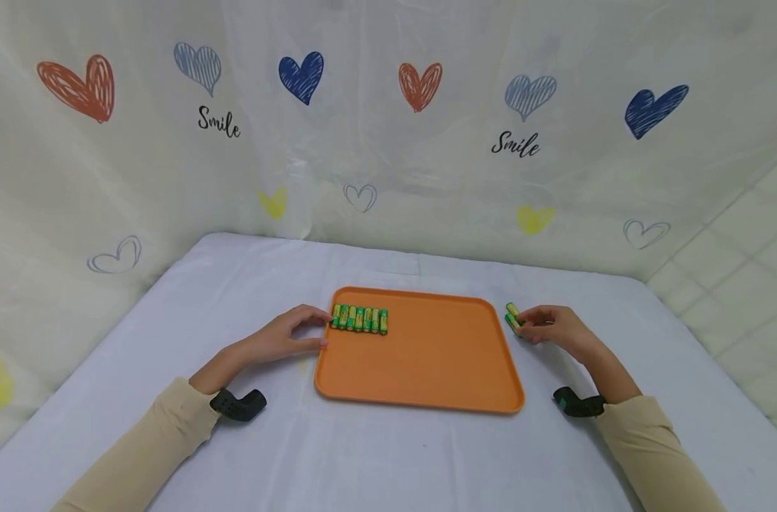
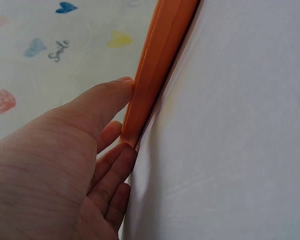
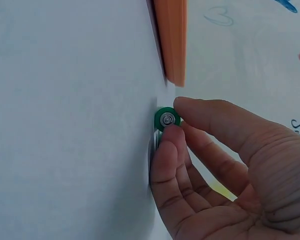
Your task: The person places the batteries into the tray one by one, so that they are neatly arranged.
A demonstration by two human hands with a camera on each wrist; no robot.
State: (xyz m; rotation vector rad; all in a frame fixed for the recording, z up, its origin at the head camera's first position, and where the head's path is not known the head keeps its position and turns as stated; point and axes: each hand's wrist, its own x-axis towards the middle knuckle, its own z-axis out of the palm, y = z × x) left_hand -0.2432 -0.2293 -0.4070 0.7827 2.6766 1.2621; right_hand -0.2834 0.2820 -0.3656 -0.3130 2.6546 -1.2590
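An orange tray [image 1: 426,355] lies flat on the table. Several green-and-yellow batteries [image 1: 359,319] stand side by side in a row at its far left corner. My left hand [image 1: 286,336] rests at the tray's left edge, thumb and fingertips touching the rim [image 2: 150,75] without curling round it. To the right of the tray, my right hand [image 1: 554,331] pinches a battery [image 3: 167,119] between thumb and fingers, close to the tabletop. A second battery [image 1: 512,308] lies just beyond that one, partly behind the fingers.
A white cloth covers the table [image 1: 388,455]. Behind it hangs a pale curtain [image 1: 362,142] printed with hearts and the word Smile. Each wrist wears a black camera strap, the left one [image 1: 239,405] near the tray's front left.
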